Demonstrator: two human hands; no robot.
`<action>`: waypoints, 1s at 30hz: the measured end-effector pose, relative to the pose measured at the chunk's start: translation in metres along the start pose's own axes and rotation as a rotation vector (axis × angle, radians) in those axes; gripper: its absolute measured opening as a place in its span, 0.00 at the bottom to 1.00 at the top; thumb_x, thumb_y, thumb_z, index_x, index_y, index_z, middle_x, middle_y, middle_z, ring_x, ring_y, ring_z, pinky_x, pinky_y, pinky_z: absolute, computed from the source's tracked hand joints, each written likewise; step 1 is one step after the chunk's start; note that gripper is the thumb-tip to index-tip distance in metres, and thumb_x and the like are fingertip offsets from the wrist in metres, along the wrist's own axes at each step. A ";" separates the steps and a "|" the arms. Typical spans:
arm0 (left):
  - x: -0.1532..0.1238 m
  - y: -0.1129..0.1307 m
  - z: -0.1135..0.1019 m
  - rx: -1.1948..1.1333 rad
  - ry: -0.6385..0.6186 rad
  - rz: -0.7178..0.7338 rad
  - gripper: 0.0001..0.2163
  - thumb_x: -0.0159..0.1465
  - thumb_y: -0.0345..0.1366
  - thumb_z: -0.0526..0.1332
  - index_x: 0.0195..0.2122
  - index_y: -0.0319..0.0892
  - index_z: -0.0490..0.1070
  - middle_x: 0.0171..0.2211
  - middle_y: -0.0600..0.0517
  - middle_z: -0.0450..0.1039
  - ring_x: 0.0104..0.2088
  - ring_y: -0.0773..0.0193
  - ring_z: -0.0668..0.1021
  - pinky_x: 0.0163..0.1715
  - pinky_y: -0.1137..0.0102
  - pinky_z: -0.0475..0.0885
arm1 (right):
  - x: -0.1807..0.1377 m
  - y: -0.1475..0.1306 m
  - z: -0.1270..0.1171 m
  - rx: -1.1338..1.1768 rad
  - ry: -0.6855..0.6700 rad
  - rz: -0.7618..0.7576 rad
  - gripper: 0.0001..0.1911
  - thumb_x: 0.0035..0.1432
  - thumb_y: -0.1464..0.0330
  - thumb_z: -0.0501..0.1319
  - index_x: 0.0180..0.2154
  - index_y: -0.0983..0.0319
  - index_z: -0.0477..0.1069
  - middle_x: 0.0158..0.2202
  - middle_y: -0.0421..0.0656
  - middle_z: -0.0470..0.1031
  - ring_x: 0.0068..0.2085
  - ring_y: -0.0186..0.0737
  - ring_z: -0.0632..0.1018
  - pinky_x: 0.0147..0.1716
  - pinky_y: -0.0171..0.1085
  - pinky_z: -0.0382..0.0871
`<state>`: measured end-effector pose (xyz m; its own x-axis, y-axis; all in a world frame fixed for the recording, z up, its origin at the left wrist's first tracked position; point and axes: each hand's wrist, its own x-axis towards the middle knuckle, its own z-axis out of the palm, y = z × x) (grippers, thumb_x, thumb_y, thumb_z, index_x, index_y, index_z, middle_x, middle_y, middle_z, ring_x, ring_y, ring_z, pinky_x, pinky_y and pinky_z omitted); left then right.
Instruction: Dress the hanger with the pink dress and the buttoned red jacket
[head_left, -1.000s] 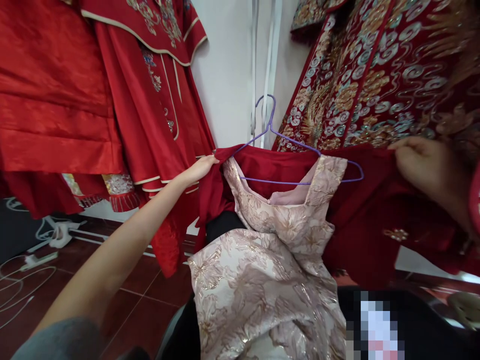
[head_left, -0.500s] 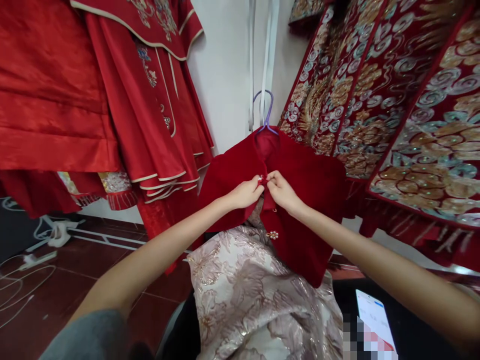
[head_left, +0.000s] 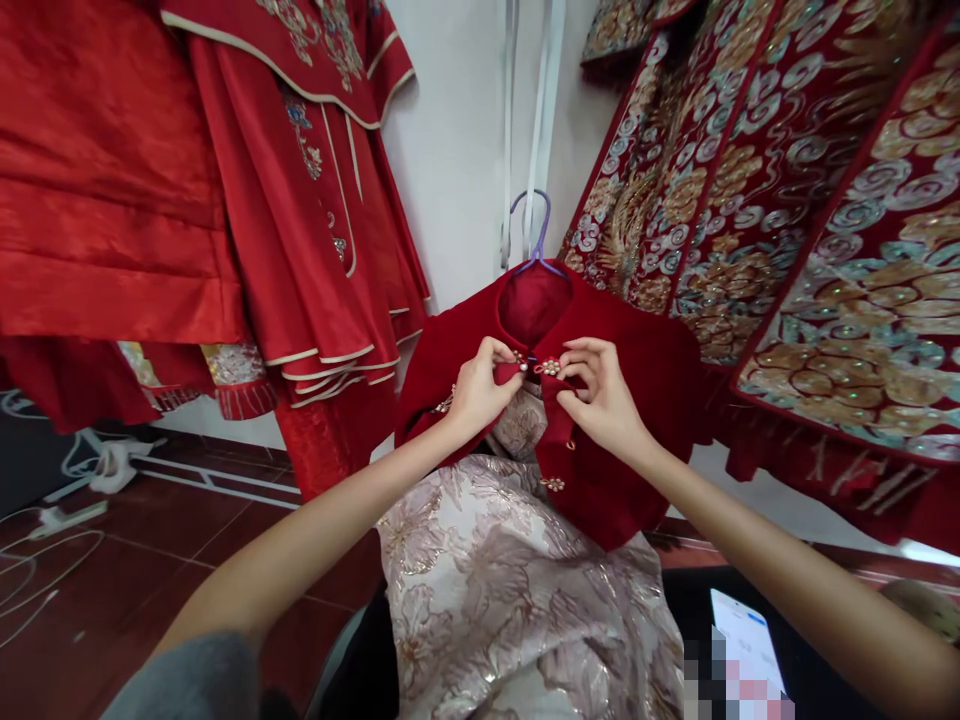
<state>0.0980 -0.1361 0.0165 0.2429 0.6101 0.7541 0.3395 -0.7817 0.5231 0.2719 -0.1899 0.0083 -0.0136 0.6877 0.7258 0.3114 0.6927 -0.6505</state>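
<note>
A dark red velvet jacket point(head_left: 637, 370) hangs on a purple hanger point(head_left: 538, 232) over a pink and gold brocade dress point(head_left: 510, 580). My left hand point(head_left: 480, 385) pinches the jacket's left front edge just below the collar. My right hand point(head_left: 600, 395) pinches the right front edge, with its fingers at the top ornamental button point(head_left: 550, 367). The two hands are close together, almost touching. More buttons run down the jacket's front point(head_left: 553, 484).
Red satin garments point(head_left: 187, 180) hang at the left, and heavily embroidered red garments point(head_left: 787, 200) at the right. A white wall point(head_left: 457, 150) lies behind. White cables point(head_left: 52, 520) lie on the dark red tiled floor. A phone point(head_left: 742, 650) rests at lower right.
A second ago the jacket was spread open with my hands far apart. It has since been drawn closed over the dress, and both hands have risen slightly to the top button.
</note>
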 end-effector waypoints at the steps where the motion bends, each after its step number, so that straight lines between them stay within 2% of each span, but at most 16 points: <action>1: 0.001 0.001 0.001 -0.015 0.007 -0.019 0.08 0.56 0.28 0.62 0.34 0.44 0.64 0.36 0.52 0.74 0.39 0.64 0.77 0.43 0.68 0.70 | 0.002 0.001 0.000 -0.021 -0.025 0.009 0.23 0.47 0.74 0.58 0.47 0.56 0.61 0.45 0.43 0.68 0.41 0.38 0.74 0.29 0.32 0.72; 4: 0.004 0.001 0.002 -0.074 -0.007 -0.061 0.06 0.56 0.29 0.63 0.32 0.43 0.66 0.35 0.52 0.75 0.38 0.64 0.78 0.43 0.68 0.71 | 0.006 0.003 0.002 -0.106 -0.073 0.029 0.18 0.48 0.74 0.57 0.43 0.58 0.66 0.46 0.45 0.72 0.43 0.40 0.74 0.29 0.32 0.71; 11: 0.008 -0.005 -0.001 -0.072 -0.077 -0.064 0.07 0.55 0.31 0.64 0.34 0.43 0.69 0.38 0.50 0.77 0.40 0.62 0.78 0.44 0.66 0.71 | 0.006 0.006 0.006 -0.139 -0.066 -0.002 0.16 0.50 0.73 0.57 0.43 0.59 0.66 0.46 0.45 0.72 0.45 0.40 0.75 0.27 0.32 0.71; 16: 0.014 0.011 -0.011 0.110 -0.162 -0.008 0.06 0.54 0.30 0.62 0.34 0.43 0.72 0.37 0.51 0.78 0.39 0.60 0.79 0.43 0.66 0.71 | 0.008 -0.002 0.007 -0.197 -0.047 -0.045 0.16 0.50 0.73 0.58 0.44 0.58 0.67 0.46 0.45 0.72 0.46 0.42 0.75 0.29 0.34 0.76; 22: 0.026 0.031 -0.023 0.312 -0.256 0.075 0.06 0.52 0.36 0.64 0.31 0.44 0.71 0.29 0.51 0.77 0.31 0.59 0.77 0.32 0.67 0.71 | 0.009 -0.009 0.001 -0.232 -0.033 -0.082 0.14 0.55 0.71 0.58 0.45 0.57 0.70 0.46 0.44 0.74 0.46 0.43 0.77 0.31 0.37 0.79; 26: 0.030 0.031 -0.022 0.426 -0.275 0.197 0.04 0.56 0.36 0.62 0.31 0.43 0.70 0.30 0.51 0.76 0.31 0.60 0.77 0.31 0.68 0.69 | 0.009 -0.009 0.000 -0.217 0.000 -0.083 0.12 0.60 0.67 0.57 0.45 0.57 0.72 0.46 0.44 0.74 0.44 0.42 0.78 0.34 0.40 0.80; 30: 0.032 0.029 -0.021 0.457 -0.307 0.235 0.03 0.58 0.36 0.61 0.31 0.43 0.69 0.30 0.51 0.75 0.32 0.61 0.76 0.31 0.69 0.67 | 0.013 -0.006 0.002 -0.193 0.043 -0.088 0.10 0.59 0.63 0.59 0.42 0.57 0.73 0.43 0.44 0.75 0.43 0.43 0.78 0.35 0.41 0.80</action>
<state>0.0970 -0.1418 0.0645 0.5873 0.4899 0.6442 0.5848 -0.8071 0.0807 0.2678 -0.1849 0.0216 -0.0095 0.6140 0.7893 0.4874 0.6920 -0.5325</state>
